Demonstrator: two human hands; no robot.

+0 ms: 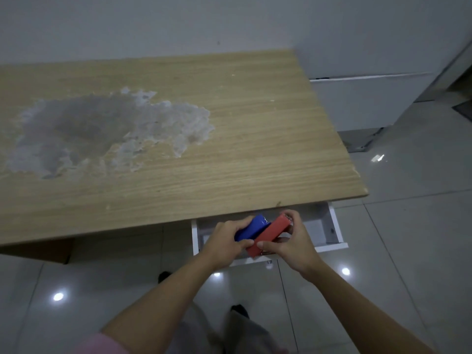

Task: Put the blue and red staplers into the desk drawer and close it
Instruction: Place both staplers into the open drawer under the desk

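Over the pulled-out white drawer under the wooden desk, both staplers are side by side and touching. Left hand is wrapped around the blue stapler, and right hand is gripping the red stapler, neither one let go.

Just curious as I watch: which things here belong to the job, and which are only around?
Job: blue stapler in left hand; red stapler in right hand; open drawer.

Only around: desk top with its pale stain, tiled floor, white cabinet.
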